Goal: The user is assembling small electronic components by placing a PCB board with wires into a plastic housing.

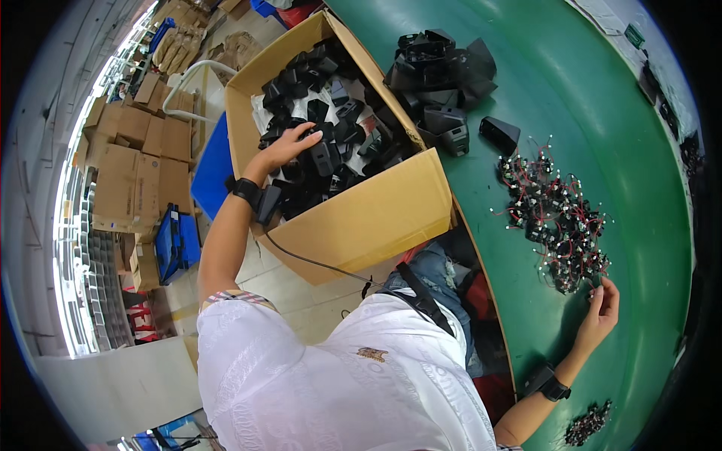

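Observation:
My left hand (292, 147) reaches into an open cardboard box (368, 218) on the left. Its fingers are closed on a black plastic housing (326, 158), which lies among several similar black housings. The palm side of this hand is hidden. Over the green table on the right, my right hand (600, 314) is at the near edge of a heap of small black parts with red wires and white connectors (553, 214). Its thumb and fingers are pinched together. What is between the fingertips is too small to make out.
A stack of black housings (444, 83) stands on the green table (571, 90) beside the box, with a single housing (500, 135) near it. A small dark heap (588, 423) lies at the near right. A blue bin (214, 165) and stacked cartons (124, 180) are at the left.

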The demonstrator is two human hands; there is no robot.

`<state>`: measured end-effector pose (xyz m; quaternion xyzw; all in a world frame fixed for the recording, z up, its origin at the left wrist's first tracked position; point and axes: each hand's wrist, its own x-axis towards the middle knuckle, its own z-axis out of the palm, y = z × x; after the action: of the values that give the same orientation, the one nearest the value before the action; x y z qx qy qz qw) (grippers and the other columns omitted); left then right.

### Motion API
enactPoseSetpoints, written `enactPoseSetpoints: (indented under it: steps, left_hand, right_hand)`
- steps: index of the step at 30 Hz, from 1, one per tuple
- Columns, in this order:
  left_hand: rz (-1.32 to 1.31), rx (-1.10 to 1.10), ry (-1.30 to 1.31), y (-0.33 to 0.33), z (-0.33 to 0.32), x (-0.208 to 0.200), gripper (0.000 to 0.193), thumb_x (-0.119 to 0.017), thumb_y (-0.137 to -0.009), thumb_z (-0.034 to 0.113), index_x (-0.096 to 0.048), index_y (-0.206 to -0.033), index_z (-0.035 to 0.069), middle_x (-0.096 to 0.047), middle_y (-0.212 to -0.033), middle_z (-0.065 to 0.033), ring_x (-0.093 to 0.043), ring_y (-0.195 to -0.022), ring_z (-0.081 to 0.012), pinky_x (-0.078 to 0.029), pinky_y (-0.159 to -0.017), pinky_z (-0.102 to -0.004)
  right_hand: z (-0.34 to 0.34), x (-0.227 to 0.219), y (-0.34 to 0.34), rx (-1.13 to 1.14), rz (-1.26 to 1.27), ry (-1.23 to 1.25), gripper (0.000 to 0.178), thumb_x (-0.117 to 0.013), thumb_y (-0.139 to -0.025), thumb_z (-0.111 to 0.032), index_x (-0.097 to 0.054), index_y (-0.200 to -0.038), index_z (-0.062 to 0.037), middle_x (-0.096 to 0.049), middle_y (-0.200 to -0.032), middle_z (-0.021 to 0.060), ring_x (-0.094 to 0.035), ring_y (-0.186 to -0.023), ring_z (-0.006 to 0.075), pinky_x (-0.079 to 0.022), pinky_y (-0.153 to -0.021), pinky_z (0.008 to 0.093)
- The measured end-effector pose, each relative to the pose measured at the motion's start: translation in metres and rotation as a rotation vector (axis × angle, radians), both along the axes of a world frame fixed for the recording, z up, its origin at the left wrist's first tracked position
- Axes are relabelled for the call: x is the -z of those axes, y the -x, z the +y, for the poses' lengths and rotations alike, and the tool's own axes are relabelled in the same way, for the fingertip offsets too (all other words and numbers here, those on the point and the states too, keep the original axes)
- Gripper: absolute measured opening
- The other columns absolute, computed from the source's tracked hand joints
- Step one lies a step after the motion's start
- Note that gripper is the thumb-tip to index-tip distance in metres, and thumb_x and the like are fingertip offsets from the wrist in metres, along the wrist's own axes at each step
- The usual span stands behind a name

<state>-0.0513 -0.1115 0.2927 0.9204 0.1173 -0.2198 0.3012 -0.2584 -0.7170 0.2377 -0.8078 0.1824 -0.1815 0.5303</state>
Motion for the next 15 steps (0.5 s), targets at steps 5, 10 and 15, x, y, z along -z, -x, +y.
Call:
enactPoseSetpoints:
  steps: [5, 10, 15]
  left_hand:
    - [0.020, 0.109, 0.138, 0.010, -0.002, 0.010, 0.085, -0.041, -0.084, 0.067, -0.024, -0.144, 0.010, -0.031, -0.143, -0.0159, -0.032, -0.130, -0.0301, -0.028, -0.103, -0.0389]
    - [0.131, 0.058, 0.172, 0.010, -0.024, -0.002, 0.083, -0.044, -0.084, 0.065, -0.028, -0.142, 0.008, -0.037, -0.139, -0.0140, -0.037, -0.124, -0.0271, -0.038, -0.091, -0.0380]
    - [-0.018, 0.084, 0.120, -0.017, -0.026, 0.034, 0.070, -0.041, -0.088, 0.059, -0.042, -0.133, 0.005, -0.051, -0.126, -0.0137, -0.050, -0.103, -0.0236, -0.041, -0.087, -0.0331]
  right_hand:
    - [0.003, -0.004, -0.001, 0.004, -0.010, 0.011, 0.021, -0.052, -0.092, -0.009, -0.057, -0.108, 0.0014, -0.058, -0.094, 0.0024, -0.050, -0.078, 0.0072, -0.041, -0.070, 0.0195]
    - [-0.002, -0.001, 0.002, 0.003, 0.014, 0.034, 0.021, -0.052, -0.093, -0.010, -0.058, -0.109, 0.0015, -0.058, -0.096, 0.0018, -0.050, -0.079, 0.0066, -0.040, -0.071, 0.0195]
    - [-0.003, -0.001, 0.000, -0.008, 0.003, 0.012, 0.021, -0.052, -0.093, -0.010, -0.058, -0.109, 0.0013, -0.058, -0.096, 0.0019, -0.050, -0.079, 0.0068, -0.040, -0.070, 0.0195]
